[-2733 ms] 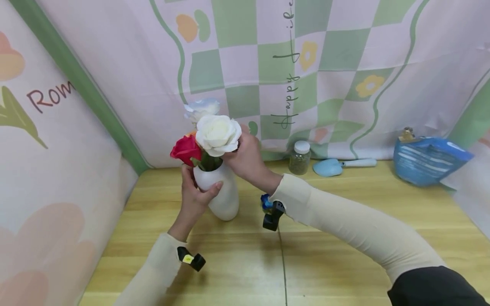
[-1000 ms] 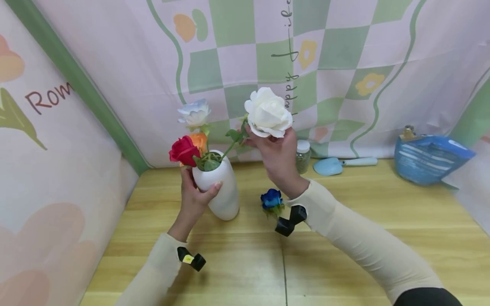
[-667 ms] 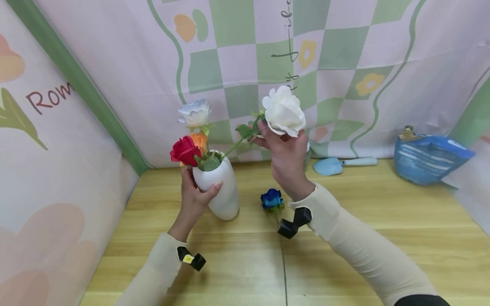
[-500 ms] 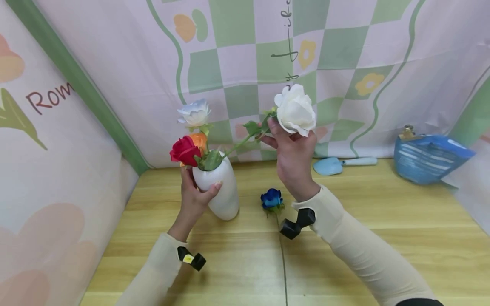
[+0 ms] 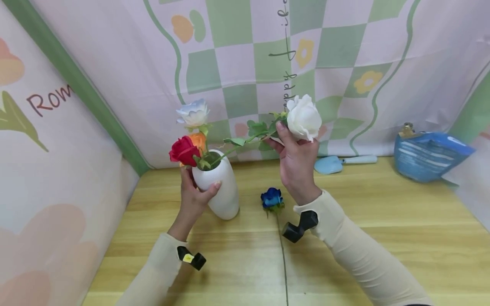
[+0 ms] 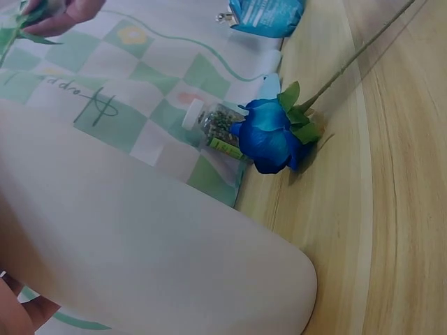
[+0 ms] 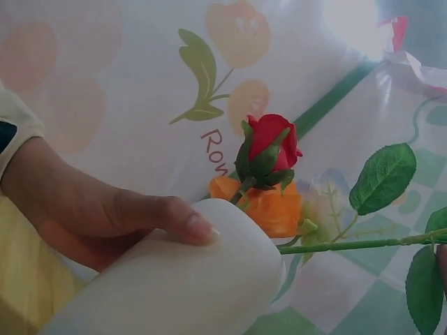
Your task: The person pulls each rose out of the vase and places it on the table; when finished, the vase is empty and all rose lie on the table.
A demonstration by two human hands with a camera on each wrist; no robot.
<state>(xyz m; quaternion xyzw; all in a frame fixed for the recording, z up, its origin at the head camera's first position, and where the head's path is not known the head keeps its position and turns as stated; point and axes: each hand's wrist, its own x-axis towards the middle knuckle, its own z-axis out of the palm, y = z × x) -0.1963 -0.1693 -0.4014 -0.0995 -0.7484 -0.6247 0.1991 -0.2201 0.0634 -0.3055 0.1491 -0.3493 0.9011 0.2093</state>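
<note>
Left of the middle of the table [image 5: 237, 263], the left hand [image 5: 192, 199] grips the white vase [image 5: 227, 195], probably to steady it. Farther right, the right hand [image 5: 298, 165] pinches the white rose [image 5: 305, 118] up high, apparently to guide its slanting stem [image 7: 349, 246]; how deep that sits is hidden. The blue rose [image 5: 272, 199] lies right of the vase, perhaps leaving both hands free.

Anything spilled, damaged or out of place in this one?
Nothing looks spilled or damaged. Only the blue rose seems out of place: it lies on the table, while the red rose sits in the white vase.
</note>
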